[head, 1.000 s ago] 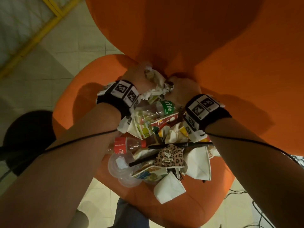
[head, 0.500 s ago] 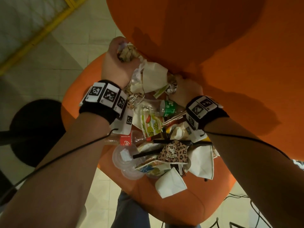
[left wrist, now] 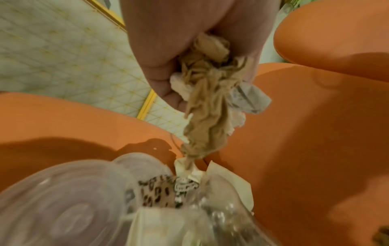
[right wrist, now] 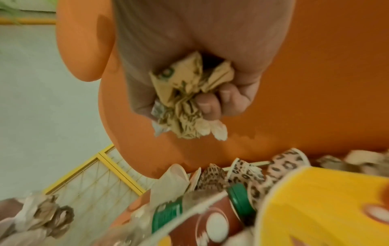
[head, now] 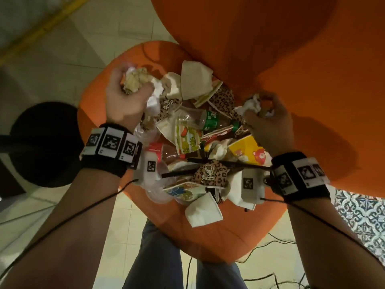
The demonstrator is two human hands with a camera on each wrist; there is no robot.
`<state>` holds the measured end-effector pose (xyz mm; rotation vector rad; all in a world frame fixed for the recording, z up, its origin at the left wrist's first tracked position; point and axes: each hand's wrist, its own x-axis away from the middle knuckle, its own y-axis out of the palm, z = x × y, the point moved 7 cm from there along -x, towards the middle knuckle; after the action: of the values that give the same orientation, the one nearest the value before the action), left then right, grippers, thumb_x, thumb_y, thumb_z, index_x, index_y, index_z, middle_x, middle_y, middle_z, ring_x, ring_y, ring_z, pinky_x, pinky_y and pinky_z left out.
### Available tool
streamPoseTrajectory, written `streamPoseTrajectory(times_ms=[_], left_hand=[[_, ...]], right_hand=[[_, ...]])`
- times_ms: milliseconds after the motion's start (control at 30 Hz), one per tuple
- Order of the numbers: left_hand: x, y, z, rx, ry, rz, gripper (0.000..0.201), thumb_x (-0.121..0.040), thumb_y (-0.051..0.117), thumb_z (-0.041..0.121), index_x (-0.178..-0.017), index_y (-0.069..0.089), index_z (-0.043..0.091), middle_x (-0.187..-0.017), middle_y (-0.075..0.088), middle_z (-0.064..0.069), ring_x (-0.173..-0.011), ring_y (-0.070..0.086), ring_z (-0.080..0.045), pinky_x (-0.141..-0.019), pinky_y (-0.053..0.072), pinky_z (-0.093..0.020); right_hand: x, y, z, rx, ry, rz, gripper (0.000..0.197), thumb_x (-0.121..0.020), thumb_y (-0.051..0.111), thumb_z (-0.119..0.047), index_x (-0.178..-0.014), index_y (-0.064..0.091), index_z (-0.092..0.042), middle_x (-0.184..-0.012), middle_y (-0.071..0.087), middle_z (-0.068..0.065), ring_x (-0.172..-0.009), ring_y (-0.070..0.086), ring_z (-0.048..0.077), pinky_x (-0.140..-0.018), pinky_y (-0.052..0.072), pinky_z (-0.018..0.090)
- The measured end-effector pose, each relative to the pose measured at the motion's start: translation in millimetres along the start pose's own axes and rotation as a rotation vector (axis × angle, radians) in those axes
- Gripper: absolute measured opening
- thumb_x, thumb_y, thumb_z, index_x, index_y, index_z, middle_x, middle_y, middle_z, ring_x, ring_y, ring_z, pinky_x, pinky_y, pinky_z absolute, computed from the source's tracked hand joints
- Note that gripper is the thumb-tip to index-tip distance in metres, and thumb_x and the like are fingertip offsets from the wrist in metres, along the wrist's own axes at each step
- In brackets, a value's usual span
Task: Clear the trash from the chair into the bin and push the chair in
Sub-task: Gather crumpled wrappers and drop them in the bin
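Head view: we look down on an orange chair (head: 208,232) whose seat carries a heap of trash.
Left hand (head: 125,99): our fingers are curled tight round a wad of crumpled paper (head: 135,80), raised over the left edge of the heap.
Left wrist view: the left hand (left wrist: 179,50) squeezes a tan crumpled wad (left wrist: 206,99) with a white scrap and a clear wrapper caught in it; its tail hangs down to the trash below, and we cannot tell whether it touches.
Right hand (head: 268,122): closed round a second wad of crumpled paper (head: 256,105), close to the chair back at the right of the heap.
Right wrist view: the right hand (right wrist: 189,58) grips a tan printed wad (right wrist: 185,106), two fingertips (right wrist: 208,104) pressed into it, clear of the pile underneath.
Trash on the seat: a clear bottle with a green label (head: 204,122) lies on its side near the middle; leopard-print paper cups (head: 210,172) lie around it; a yellow cup with a bear print (head: 250,151) lies to the right; white paper cups (head: 203,211) lie at the near edge and one (head: 194,80) at the far edge; black straws (head: 181,172) lie across the heap; clear plastic lids (left wrist: 58,204) lie on the left.
Floor: pale tiles (head: 62,59) with a yellow strip, and a round black base (head: 43,144) to the left of the chair.
Bin: we cannot see it in any view.
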<state>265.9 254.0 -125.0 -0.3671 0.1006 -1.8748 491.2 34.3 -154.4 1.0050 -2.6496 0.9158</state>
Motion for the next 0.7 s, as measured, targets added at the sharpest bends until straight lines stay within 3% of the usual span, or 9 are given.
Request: streamPoseTrajectory(times_ms=[100,167,233,300,367,467,533,600,700], left_hand=[[29,-14,-14,-0.032,-0.008,0.049,0.032,-0.079,0.065,-0.003,-0.110,0.058,0.003,-0.073,0.065,0.021,-0.065,0.058,0.017,-0.060,0.042,-0.003],[48,-15,-24,-0.008,-0.082,0.092,0.031,-0.077,0.065,-0.002,-0.100,0.062,0.019,-0.072,0.066,0.019,-0.061,0.058,0.013,-0.056,0.044,-0.006],[68,-12,-37,0.004,-0.151,0.082,0.035,-0.076,0.066,0.000,-0.090,0.062,0.032,-0.070,0.066,0.017,-0.060,0.059,0.009,-0.056,0.049,-0.012],[87,-8,-49,-0.016,-0.185,0.060,0.029,-0.073,0.068,0.011,-0.087,0.064,0.036,-0.070,0.069,0.017,-0.063,0.061,0.001,-0.062,0.053,-0.021],[104,-7,-56,-0.026,-0.214,0.082,0.030,-0.068,0.069,0.021,-0.096,0.068,0.033,-0.076,0.070,0.009,-0.065,0.062,-0.006,-0.066,0.055,-0.028],[126,2,-56,0.020,-0.219,0.069,0.030,-0.076,0.066,0.002,-0.104,0.068,0.012,-0.066,0.066,0.012,-0.056,0.060,0.004,-0.055,0.049,-0.013],[141,7,-51,0.018,-0.198,0.037,0.029,-0.078,0.064,-0.001,-0.103,0.067,0.014,-0.072,0.066,0.009,-0.058,0.059,0.005,-0.056,0.048,-0.011],[151,8,-54,0.013,-0.210,0.042,0.030,-0.076,0.067,0.004,-0.100,0.069,0.023,-0.078,0.068,0.007,-0.065,0.062,-0.002,-0.063,0.051,-0.020],[164,11,-63,0.057,-0.264,0.045,0.031,-0.076,0.068,0.002,-0.102,0.069,0.019,-0.080,0.068,0.003,-0.071,0.062,-0.012,-0.072,0.054,-0.032]], right_hand=[[29,-7,12,-0.102,0.002,0.034,0.032,-0.076,0.070,-0.022,-0.104,0.055,-0.028,-0.091,0.069,-0.005,-0.069,0.067,0.012,-0.055,0.055,0.026],[48,-1,17,-0.174,0.007,0.000,0.030,-0.078,0.071,-0.014,-0.101,0.054,-0.026,-0.085,0.067,-0.009,-0.063,0.064,0.006,-0.050,0.049,0.018],[68,10,22,-0.202,0.011,-0.063,0.032,-0.079,0.072,-0.012,-0.097,0.052,-0.030,-0.079,0.067,-0.013,-0.062,0.063,0.004,-0.050,0.050,0.019],[87,22,26,-0.185,0.000,-0.139,0.034,-0.078,0.073,-0.014,-0.099,0.052,-0.029,-0.079,0.067,-0.017,-0.065,0.065,0.007,-0.055,0.056,0.027],[103,33,28,-0.139,-0.016,-0.215,0.036,-0.077,0.076,-0.021,-0.102,0.050,-0.028,-0.081,0.067,-0.012,-0.070,0.065,0.010,-0.060,0.056,0.033],[120,42,32,-0.104,-0.016,-0.242,0.038,-0.076,0.077,-0.026,-0.101,0.048,-0.032,-0.085,0.065,-0.010,-0.072,0.063,0.010,-0.062,0.053,0.029],[124,44,37,-0.089,-0.014,-0.223,0.038,-0.076,0.078,-0.029,-0.100,0.049,-0.032,-0.085,0.066,-0.008,-0.071,0.063,0.012,-0.062,0.051,0.029],[127,45,38,-0.071,-0.036,-0.229,0.038,-0.075,0.077,-0.032,-0.100,0.048,-0.033,-0.085,0.065,-0.008,-0.069,0.062,0.015,-0.060,0.050,0.031],[124,35,39,-0.057,-0.039,-0.204,0.038,-0.072,0.073,-0.038,-0.100,0.048,-0.034,-0.087,0.066,-0.004,-0.071,0.065,0.022,-0.059,0.054,0.039]])
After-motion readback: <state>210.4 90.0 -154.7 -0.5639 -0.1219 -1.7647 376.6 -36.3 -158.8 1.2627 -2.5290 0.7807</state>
